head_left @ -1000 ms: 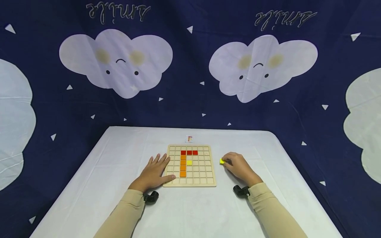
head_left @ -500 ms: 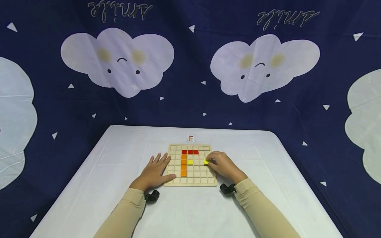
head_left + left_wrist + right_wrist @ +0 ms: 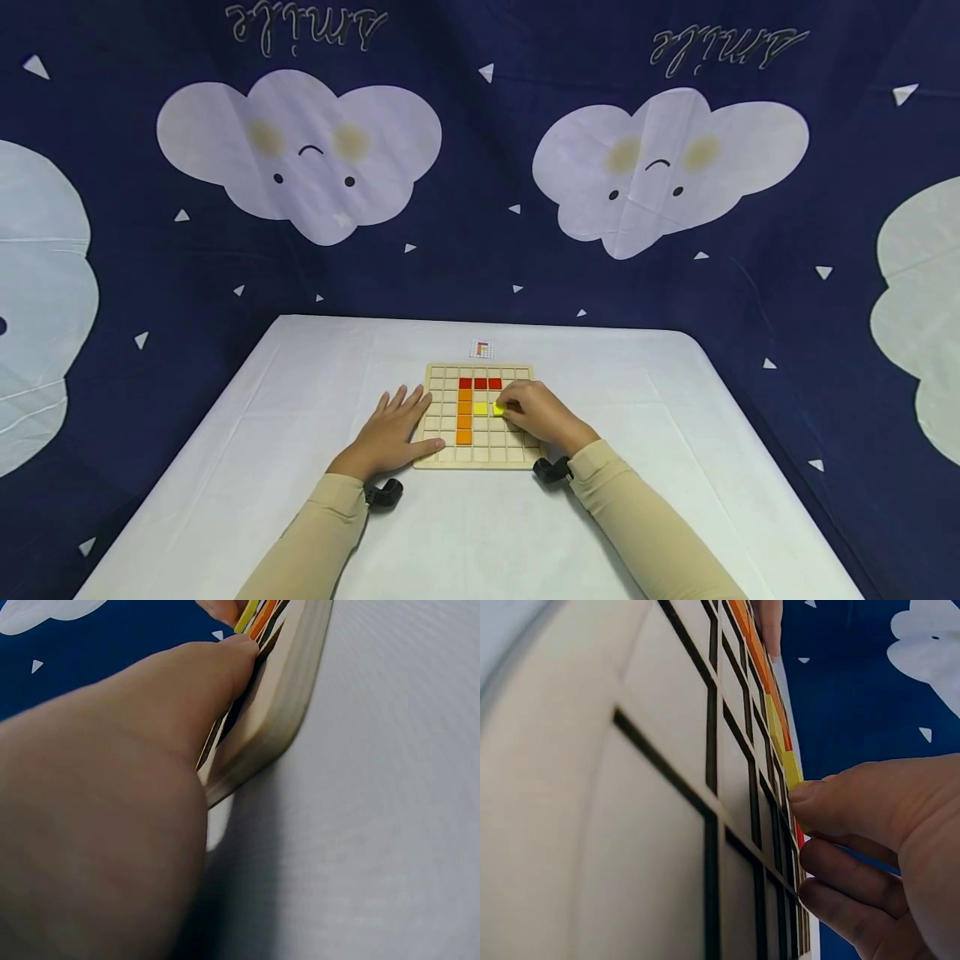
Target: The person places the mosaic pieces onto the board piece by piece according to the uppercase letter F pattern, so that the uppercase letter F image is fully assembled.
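A wooden grid board [image 3: 438, 458] lies on the white table. Three red tiles [image 3: 481, 384] form a row near its top, and a column of orange tiles [image 3: 465, 408] runs down below the leftmost red one. One yellow tile [image 3: 480, 409] sits in a cell right of that column. My right hand [image 3: 536, 412] pinches a second yellow tile [image 3: 792, 768] between thumb and fingers, close over the cell to the right of the first. My left hand [image 3: 386, 437] lies spread at the board's left edge, its thumb [image 3: 225, 667] over the lower left corner.
Behind the board lies a small printed card [image 3: 482, 349] with a coloured grid pattern. A dark blue cloth [image 3: 480, 275] with clouds hangs beyond the table's far edge. Black wrist cameras [image 3: 385, 493] sit on both wrists.
My right hand has carried the yellow tile leftward, from beside the board to over it, near the first yellow tile. My left hand has stayed at the board's left edge.
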### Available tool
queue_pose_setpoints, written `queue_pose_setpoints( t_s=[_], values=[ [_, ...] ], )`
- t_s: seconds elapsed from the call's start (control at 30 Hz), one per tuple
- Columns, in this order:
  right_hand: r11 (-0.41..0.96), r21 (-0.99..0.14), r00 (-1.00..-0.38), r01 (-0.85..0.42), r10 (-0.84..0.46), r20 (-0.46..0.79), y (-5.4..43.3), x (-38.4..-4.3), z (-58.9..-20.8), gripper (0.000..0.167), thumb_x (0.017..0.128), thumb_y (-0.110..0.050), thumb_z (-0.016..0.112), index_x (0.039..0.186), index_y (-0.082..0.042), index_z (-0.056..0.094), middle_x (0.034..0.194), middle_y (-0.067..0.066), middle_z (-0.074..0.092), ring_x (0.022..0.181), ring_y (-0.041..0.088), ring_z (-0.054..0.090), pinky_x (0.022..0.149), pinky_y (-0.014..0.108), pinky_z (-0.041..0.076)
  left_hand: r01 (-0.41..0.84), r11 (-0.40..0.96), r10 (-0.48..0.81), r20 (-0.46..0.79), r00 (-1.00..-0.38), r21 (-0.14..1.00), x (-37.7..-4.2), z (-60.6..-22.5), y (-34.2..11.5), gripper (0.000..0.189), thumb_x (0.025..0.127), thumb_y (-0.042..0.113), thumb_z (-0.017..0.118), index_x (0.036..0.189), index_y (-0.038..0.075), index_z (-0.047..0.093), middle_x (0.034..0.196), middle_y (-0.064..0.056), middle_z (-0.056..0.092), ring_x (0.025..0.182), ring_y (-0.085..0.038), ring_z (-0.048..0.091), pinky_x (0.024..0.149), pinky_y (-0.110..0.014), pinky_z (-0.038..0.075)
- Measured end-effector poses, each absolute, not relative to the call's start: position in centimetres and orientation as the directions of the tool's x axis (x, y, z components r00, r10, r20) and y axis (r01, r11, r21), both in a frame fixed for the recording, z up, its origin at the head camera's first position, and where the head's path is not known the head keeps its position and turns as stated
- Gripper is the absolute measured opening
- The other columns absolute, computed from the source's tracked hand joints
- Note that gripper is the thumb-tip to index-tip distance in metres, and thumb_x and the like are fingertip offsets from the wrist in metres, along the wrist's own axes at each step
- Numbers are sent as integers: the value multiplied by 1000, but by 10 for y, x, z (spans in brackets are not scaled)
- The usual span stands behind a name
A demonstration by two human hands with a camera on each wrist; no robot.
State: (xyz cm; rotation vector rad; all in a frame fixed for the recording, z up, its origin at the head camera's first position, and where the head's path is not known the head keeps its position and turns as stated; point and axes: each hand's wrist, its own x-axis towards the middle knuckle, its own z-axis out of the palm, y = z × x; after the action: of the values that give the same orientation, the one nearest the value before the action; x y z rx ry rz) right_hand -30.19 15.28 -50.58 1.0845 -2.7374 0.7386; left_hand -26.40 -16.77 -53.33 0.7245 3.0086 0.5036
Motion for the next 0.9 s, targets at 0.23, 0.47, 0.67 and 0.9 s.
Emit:
queue_pose_setpoints(
  t_s=[0.23, 0.47, 0.67, 0.9],
  values=[
    [634, -395, -744, -665, -608, 277, 147, -304, -508, 16, 95, 0, 77, 110, -6, 80, 111, 4, 75, 107, 22, 70, 95, 38, 57, 438, 844, 440, 68, -896, 309, -263, -535, -166, 101, 95, 76, 54, 165, 7, 34, 172, -14, 21, 158, -41, 10, 125, -59, 2],
    [647, -382, -749, -660, -603, 273, 144, -304, -508, 17, 93, -1, 80, 110, -6, 81, 110, 5, 76, 104, 21, 70, 91, 36, 58, 434, 845, 436, 67, -898, 312, -263, -535, -166, 100, 95, 76, 54, 165, 7, 34, 172, -14, 21, 158, -41, 10, 125, -59, 3],
    [664, -401, -772, -632, -586, 247, 145, -303, -509, 21, 92, -5, 82, 113, -6, 80, 112, 4, 75, 103, 20, 68, 90, 36, 57, 431, 846, 435, 63, -898, 313, -264, -538, -167, 101, 95, 76, 54, 166, 8, 33, 172, -13, 20, 158, -40, 9, 125, -59, 2],
    [653, -435, -782, -620, -559, 275, 154, -300, -510, 19, 95, -9, 80, 114, -7, 79, 114, 2, 75, 108, 20, 68, 97, 39, 55, 431, 846, 434, 64, -899, 315, -265, -536, -168, 101, 95, 77, 54, 166, 7, 33, 172, -14, 21, 158, -40, 9, 125, -58, 2]
  ],
)
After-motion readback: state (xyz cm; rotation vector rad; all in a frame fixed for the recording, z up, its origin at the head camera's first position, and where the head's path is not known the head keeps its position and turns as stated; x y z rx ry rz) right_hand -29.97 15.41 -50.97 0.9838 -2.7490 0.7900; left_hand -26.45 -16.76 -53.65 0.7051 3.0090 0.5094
